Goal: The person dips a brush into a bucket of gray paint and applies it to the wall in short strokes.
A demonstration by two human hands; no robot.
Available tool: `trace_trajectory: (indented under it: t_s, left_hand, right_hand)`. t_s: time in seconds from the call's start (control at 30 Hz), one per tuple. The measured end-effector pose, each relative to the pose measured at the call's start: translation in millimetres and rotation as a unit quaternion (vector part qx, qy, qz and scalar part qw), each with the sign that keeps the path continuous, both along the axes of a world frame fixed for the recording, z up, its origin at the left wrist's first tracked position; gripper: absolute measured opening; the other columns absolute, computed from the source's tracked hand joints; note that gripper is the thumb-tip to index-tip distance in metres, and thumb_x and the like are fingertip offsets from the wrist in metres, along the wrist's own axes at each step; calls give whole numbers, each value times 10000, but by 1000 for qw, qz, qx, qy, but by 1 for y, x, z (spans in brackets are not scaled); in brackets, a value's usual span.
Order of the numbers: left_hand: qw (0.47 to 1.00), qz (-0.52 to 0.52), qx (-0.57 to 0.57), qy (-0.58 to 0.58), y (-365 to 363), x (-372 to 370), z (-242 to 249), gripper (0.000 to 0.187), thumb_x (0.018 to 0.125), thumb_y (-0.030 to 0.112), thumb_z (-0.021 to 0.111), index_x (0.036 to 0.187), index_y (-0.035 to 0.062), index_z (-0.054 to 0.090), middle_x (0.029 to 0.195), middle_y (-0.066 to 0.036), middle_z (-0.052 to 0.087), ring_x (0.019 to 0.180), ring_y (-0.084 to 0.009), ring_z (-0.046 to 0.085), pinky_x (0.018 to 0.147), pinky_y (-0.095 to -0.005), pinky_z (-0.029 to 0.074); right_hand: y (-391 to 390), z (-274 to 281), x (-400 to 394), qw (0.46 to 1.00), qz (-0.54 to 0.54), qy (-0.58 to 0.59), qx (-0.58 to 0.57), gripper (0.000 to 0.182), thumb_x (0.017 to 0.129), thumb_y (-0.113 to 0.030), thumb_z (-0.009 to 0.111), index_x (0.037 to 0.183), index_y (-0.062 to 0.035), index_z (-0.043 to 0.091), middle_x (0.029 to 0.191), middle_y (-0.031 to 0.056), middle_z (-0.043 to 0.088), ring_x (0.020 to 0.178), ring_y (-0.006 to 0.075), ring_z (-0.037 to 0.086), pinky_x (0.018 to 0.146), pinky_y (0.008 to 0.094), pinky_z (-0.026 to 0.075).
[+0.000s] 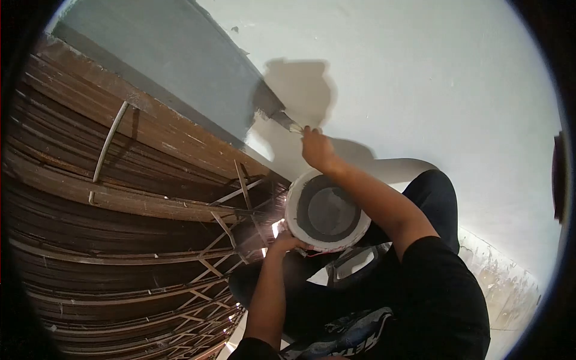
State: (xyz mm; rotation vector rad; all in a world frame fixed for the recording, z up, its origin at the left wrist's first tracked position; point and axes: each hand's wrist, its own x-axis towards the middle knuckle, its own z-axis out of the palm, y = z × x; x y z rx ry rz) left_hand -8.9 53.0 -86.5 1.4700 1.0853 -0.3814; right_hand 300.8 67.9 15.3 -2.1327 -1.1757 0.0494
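My right hand (316, 149) is closed round the handle of a paintbrush (285, 122), whose bristles touch the wall (408, 78) at the border of a grey painted band (180, 63). Below that, my left hand (287, 241) grips the lower left side of a round paint bucket (292, 210), its fingers partly hidden under the rim. Grey paint (332, 210) fills part of the bucket, and its white rim is smeared. The bucket is held in front of my lap, near my bent knee.
A brown ribbed metal shutter (120, 222) with a folding lattice (219, 210) and a pale curved handle (110, 142) runs along the left. Beneath me is a dark frame (355, 264), perhaps a stool or ladder. Paint-spotted flooring (495, 270) lies at lower right.
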Motion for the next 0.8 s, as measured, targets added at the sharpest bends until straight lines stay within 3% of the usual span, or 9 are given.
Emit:
trace_trajectory:
  t_s: [0.07,0.17,0.23,0.37,0.47,0.5,0.6,0.77,0.8]
  left_hand:
    - [999,-10,46,3,2,-7,-14,1078,366,146,922,1320,31,434,1299,-125,498,1230,-261,451,1047,-348,357]
    - [994,-24,109,9,0,-15,-30,859,437,112,900,1225,30,565,1202,-106,609,1152,-247,543,1014,-361,394]
    - [992,-5,123,-1,-6,-8,-14,836,448,108,898,1219,26,584,1189,-103,636,1137,-247,567,1008,-364,403]
    - [999,16,26,16,-13,17,52,1035,394,135,923,1320,25,474,1256,-106,593,1180,-261,535,1028,-359,392]
    - [998,-3,-34,54,-11,33,84,1109,383,149,931,1360,31,421,1280,-99,573,1204,-264,514,1044,-354,381]
    - [997,-7,-44,65,-12,33,89,1120,384,153,932,1368,33,409,1284,-97,569,1211,-264,508,1050,-353,376]
    - [999,29,15,-10,-17,29,87,767,433,114,914,1139,14,631,1124,-116,671,1084,-267,602,953,-358,439]
    - [1000,12,-13,24,-16,40,114,1245,327,176,944,1411,29,351,1367,-115,486,1274,-273,432,1079,-347,335]
    - [1000,8,-24,14,-15,39,108,1258,327,185,945,1420,32,341,1384,-120,470,1287,-281,417,1088,-350,322]
  right_hand:
    - [-11,-3,-5,997,-14,68,23,179,916,-162,521,977,6,516,916,235,590,800,409,614,682,472,519]
    - [-9,-8,-3,971,-2,38,236,182,934,-159,498,961,20,498,855,246,576,766,446,587,669,510,472]
    - [-6,15,1,966,31,84,242,208,959,-181,426,985,14,493,826,235,581,772,449,573,697,528,454]
    - [40,32,1,953,52,94,284,235,977,-199,381,1006,7,490,755,230,593,793,426,593,726,534,456]
    - [72,17,-6,993,53,78,74,236,970,-199,401,1022,15,487,772,232,621,808,419,619,732,529,474]
    - [77,8,-5,992,60,74,86,218,970,-200,411,1028,-1,476,770,243,619,784,436,615,703,533,476]
    - [74,-8,9,993,69,55,85,187,969,-206,433,1043,-36,457,764,265,617,741,467,611,648,542,481]
    - [52,-16,24,999,40,14,17,216,915,-240,509,991,-43,554,788,253,637,788,431,636,708,531,496]
    - [49,-14,26,999,32,-3,20,223,902,-243,524,975,-38,573,783,247,641,784,426,639,713,529,498]
